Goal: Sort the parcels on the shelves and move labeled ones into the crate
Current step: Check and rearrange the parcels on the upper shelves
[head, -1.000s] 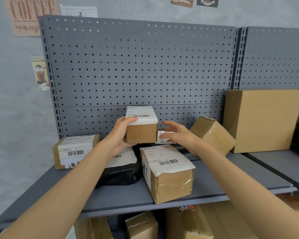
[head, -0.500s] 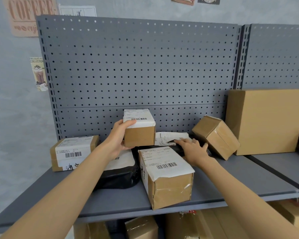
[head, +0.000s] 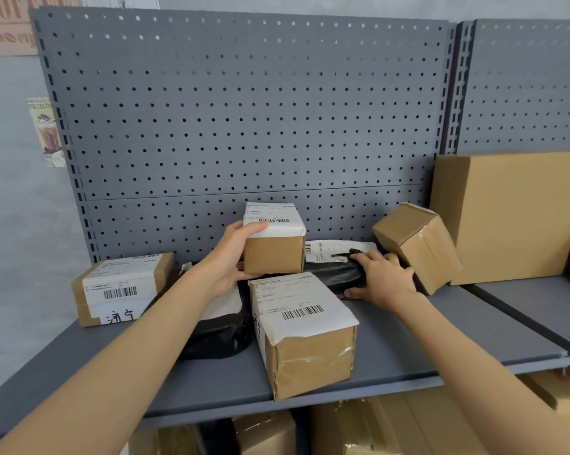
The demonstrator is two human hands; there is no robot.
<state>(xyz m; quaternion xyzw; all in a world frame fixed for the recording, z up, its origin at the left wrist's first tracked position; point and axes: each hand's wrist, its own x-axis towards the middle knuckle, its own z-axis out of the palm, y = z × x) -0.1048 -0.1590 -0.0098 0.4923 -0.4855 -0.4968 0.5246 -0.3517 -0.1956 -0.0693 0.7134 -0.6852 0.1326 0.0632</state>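
the left hand (head: pixel 231 257) grips a small labelled box (head: pixel 273 239) held above the shelf (head: pixel 392 349), thumb curled over its white-labelled top edge, fingers under its base; the box sits level, barcode facing up. the right hand (head: pixel 383 280) lies on a black mailer bag (head: pixel 337 272) at the back of the shelf, fingers (head: pixel 364 257) spread over its top and touching the white label, thumb against its near edge; the bag's long axis runs left to right. a longer labelled box (head: pixel 305 333) stands just in front, its long axis pointing toward the pegboard (head: pixel 244 126). a tilted plain box (head: pixel 416 246) leans just right of the hand.
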